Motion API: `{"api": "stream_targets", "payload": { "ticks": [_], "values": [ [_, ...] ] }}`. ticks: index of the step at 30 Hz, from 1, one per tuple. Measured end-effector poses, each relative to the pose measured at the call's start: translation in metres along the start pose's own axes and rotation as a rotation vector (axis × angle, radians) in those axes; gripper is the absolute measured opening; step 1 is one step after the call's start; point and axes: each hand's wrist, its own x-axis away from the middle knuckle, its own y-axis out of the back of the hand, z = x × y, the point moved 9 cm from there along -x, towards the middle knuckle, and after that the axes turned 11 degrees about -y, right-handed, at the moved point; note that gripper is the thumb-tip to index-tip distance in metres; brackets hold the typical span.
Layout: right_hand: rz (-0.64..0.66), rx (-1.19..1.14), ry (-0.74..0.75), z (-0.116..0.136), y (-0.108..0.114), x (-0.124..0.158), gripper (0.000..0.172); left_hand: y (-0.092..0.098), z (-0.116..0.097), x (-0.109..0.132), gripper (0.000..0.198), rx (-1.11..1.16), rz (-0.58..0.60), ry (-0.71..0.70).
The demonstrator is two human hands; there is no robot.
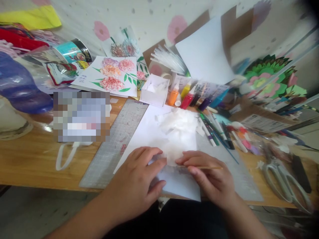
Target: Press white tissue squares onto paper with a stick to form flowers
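My left hand [139, 181] rests on a white sheet of paper [149, 132], its fingertips pinching the near edge of a thin piece of white tissue [178, 136]. My right hand [211, 179] pinches the same tissue edge from the right and also holds a thin wooden stick [208, 168] lying across its fingers. The tissue lies crumpled on the paper, just beyond both hands. The paper sits on a grey cutting mat [117, 139] on a wooden table [32, 156].
Small paint bottles [184, 96] and a white box [154, 89] stand behind the paper. Pens and markers [216, 129] lie to the right, scissors [284, 179] further right. Flower paintings [109, 74], a tin [72, 51] and a blue plastic bag [20, 86] sit at the left.
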Motion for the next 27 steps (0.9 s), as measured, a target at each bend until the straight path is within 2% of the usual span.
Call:
{"api": "stream_targets", "payload": {
  "ticks": [4, 10, 13, 15, 18, 20, 22, 24, 27],
  "values": [
    [-0.096, -0.131, -0.059, -0.011, 0.010, 0.001, 0.023, 0.000, -0.001, -0.001, 0.028, -0.002, 0.004, -0.001],
    [-0.120, 0.046, -0.022, -0.001, 0.005, -0.005, 0.019, -0.001, -0.001, -0.003, 0.028, -0.004, 0.025, -0.003],
    [-0.132, 0.036, -0.031, -0.005, 0.003, -0.006, 0.017, 0.000, -0.002, -0.002, 0.028, -0.003, 0.019, -0.009],
    [-0.217, -0.039, -0.140, -0.023, 0.010, -0.007, 0.014, 0.000, -0.002, -0.001, 0.029, -0.001, 0.012, -0.005],
    [-0.366, -0.264, -0.482, -0.069, 0.021, -0.003, 0.009, 0.000, -0.001, 0.000, 0.031, -0.002, 0.006, 0.006],
    [-0.359, -0.432, -0.649, -0.089, 0.015, -0.002, 0.016, 0.000, -0.001, 0.000, 0.031, -0.003, 0.007, 0.005],
    [-0.316, -0.495, -0.697, -0.093, 0.009, -0.005, 0.020, -0.001, 0.000, 0.000, 0.030, -0.007, 0.012, 0.005],
    [-0.292, -0.429, -0.696, -0.089, 0.008, -0.008, 0.020, -0.001, 0.000, 0.000, 0.030, -0.011, 0.011, 0.003],
    [-0.366, -0.288, -0.614, -0.078, 0.019, -0.010, 0.016, -0.001, 0.000, 0.000, 0.033, -0.017, 0.021, 0.008]
  ]
}}
